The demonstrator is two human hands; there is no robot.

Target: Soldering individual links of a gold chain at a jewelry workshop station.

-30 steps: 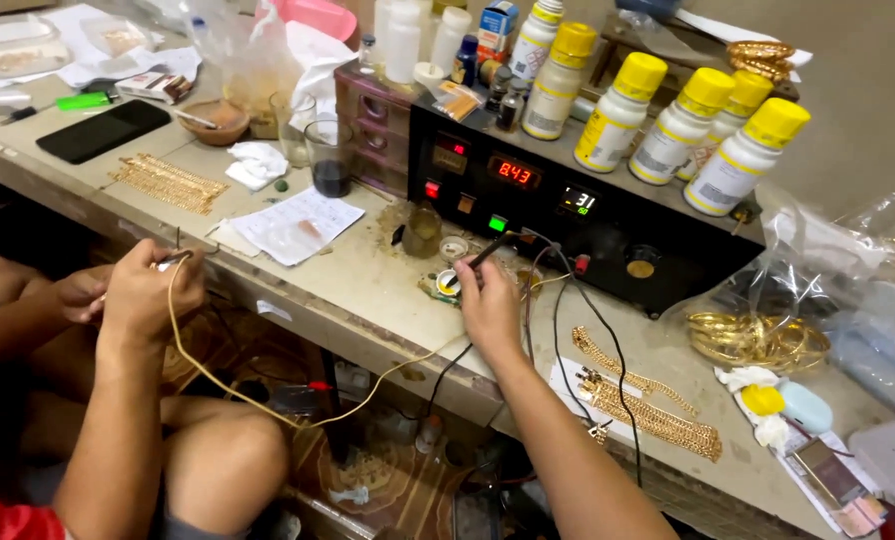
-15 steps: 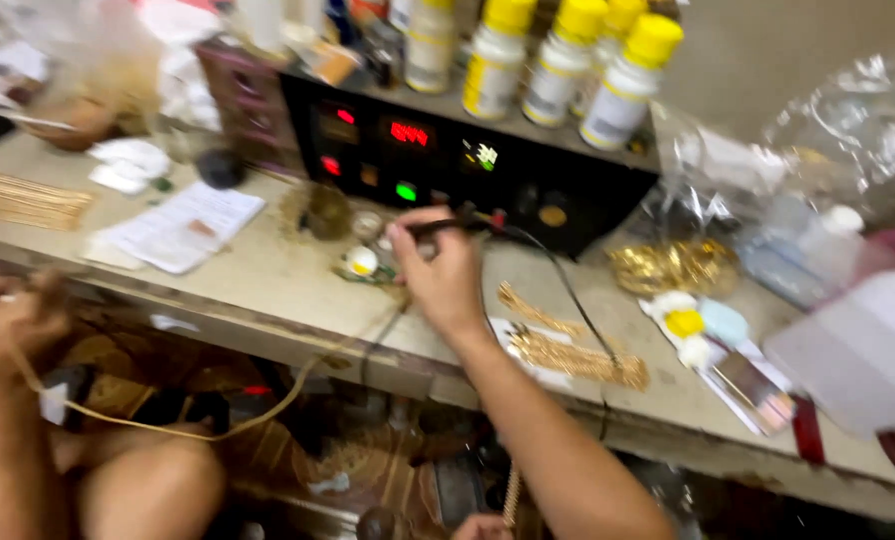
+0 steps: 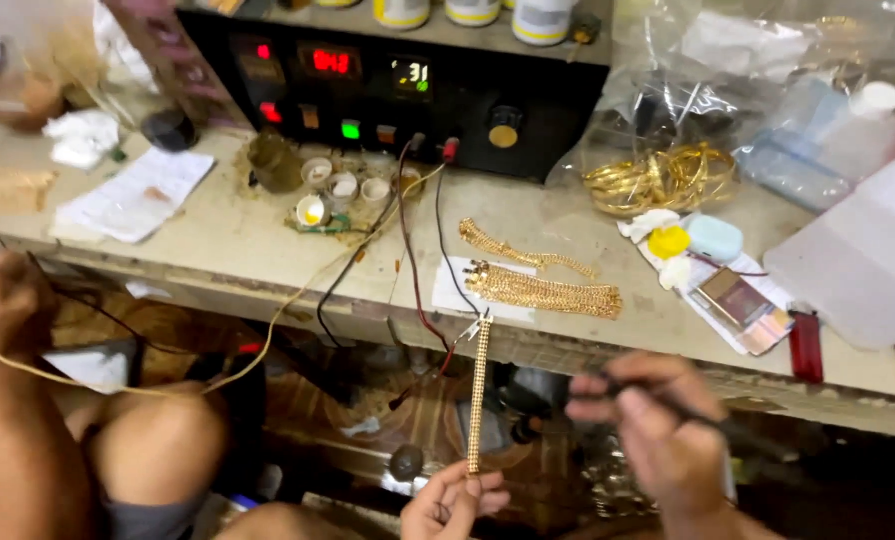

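Observation:
My left hand [image 3: 454, 503] is at the bottom centre, pinching the lower end of a long gold chain strip [image 3: 480, 400]. The strip hangs upright below the bench edge, and a small metal clip [image 3: 478, 326] on a wire grips its top. My right hand [image 3: 658, 432] is to the right of the strip, apart from it, closed on a dark pen-like probe [image 3: 703, 418]. It is blurred. Red and black wires [image 3: 413, 270] run from the clip up to a black power supply [image 3: 398, 95] with lit red and green displays.
A co-worker's hand [image 3: 3, 300] at the far left holds a yellow wire [image 3: 268, 330]; a bare knee [image 3: 158, 450] is beside it. On the bench [image 3: 218, 270] lie more gold chains [image 3: 543, 290], bagged bangles [image 3: 658, 180], small cups [image 3: 328, 190], papers [image 3: 133, 195] and a soap bar [image 3: 715, 238].
The view has swung right and down. My right hand has left the power supply's front and dropped below the bench edge with the probe. The gold strip and my left hand have come into view.

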